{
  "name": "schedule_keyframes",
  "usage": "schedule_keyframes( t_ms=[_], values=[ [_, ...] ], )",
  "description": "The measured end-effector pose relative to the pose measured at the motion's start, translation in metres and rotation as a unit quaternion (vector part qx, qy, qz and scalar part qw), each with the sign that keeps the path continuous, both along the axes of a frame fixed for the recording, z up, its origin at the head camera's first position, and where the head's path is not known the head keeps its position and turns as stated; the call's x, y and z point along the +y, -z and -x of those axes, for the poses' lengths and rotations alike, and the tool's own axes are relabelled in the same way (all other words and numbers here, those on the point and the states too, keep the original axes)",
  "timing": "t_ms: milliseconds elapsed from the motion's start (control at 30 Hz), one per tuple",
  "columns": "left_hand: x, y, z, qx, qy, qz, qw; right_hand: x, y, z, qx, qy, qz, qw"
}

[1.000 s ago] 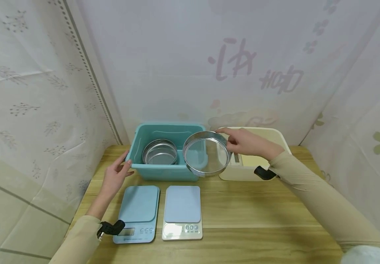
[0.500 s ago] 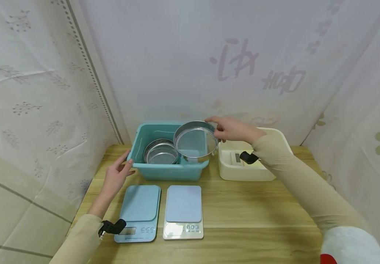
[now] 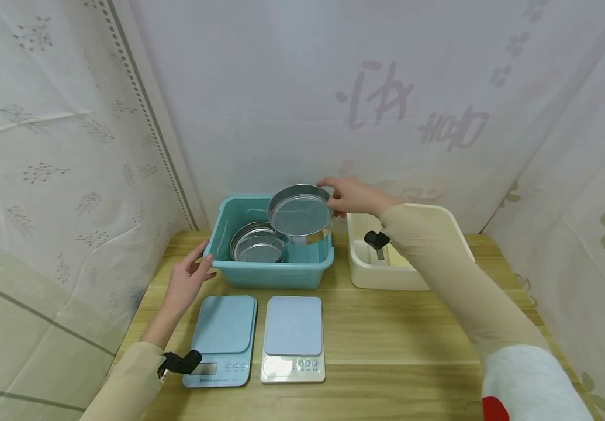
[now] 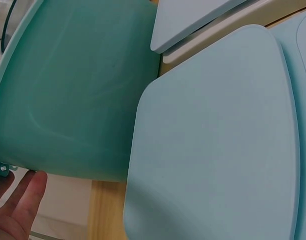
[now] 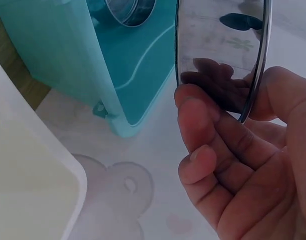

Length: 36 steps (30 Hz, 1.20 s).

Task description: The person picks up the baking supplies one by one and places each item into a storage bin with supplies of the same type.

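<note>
Partly covering a sieve point(image 3: 300, 215), the right hand point(image 3: 353, 196) pinches it; the relaxed left hand point(image 3: 185, 280) touches a tub point(image 3: 273, 275).

Round, shiny metal sieve with fine grey mesh point(image 3: 300, 217), tilted, open side toward the wearer; held aloft over the right part of the bin, its right rim pinched by the right hand point(image 3: 355, 196). Rectangular teal plastic bin point(image 3: 273, 276), upright on the wood; left hand point(image 3: 186, 283) touching its front-left corner. Inside, to the left, round silver metal sieves point(image 3: 258, 251), overlapping.
</note>
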<state>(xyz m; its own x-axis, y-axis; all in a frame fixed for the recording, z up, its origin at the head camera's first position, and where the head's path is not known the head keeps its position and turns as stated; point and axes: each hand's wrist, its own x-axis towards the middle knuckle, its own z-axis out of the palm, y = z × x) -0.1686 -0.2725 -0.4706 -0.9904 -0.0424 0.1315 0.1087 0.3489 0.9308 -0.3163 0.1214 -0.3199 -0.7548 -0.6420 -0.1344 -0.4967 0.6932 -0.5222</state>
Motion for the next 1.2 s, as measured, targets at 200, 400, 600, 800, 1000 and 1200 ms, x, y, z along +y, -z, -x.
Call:
schedule_keyframes(
  t_ms=[200, 400, 600, 800, 1000, 1200],
  values=[
    [0.001, 0.0, 0.0, 0.001, -0.002, 0.004, 1.0, -0.012, 0.006, 0.008, -0.009, 0.011, 0.008, 0.9999],
    [0.0, -0.001, 0.001, 0.0, -0.004, 0.008, 1.0, -0.028, 0.021, 0.016, -0.019, 0.018, 0.031, 0.9992],
    [0.001, 0.0, 0.0, -0.001, -0.004, 0.007, 1.0, -0.042, 0.032, 0.021, -0.035, 0.025, 0.033, 0.9985],
    [0.0, 0.0, 0.0, 0.004, -0.003, 0.001, 1.0, -0.057, 0.042, 0.021, -0.061, 0.041, 0.055, 0.9958],
    [0.0, 0.0, 0.0, 0.003, 0.001, 0.001, 1.0, -0.07, 0.053, 0.023, -0.07, 0.051, 0.053, 0.9948],
    [0.0, 0.001, 0.001, 0.005, -0.002, 0.0, 1.0, -0.083, 0.066, 0.029, -0.079, 0.052, 0.058, 0.9938]
  ],
)
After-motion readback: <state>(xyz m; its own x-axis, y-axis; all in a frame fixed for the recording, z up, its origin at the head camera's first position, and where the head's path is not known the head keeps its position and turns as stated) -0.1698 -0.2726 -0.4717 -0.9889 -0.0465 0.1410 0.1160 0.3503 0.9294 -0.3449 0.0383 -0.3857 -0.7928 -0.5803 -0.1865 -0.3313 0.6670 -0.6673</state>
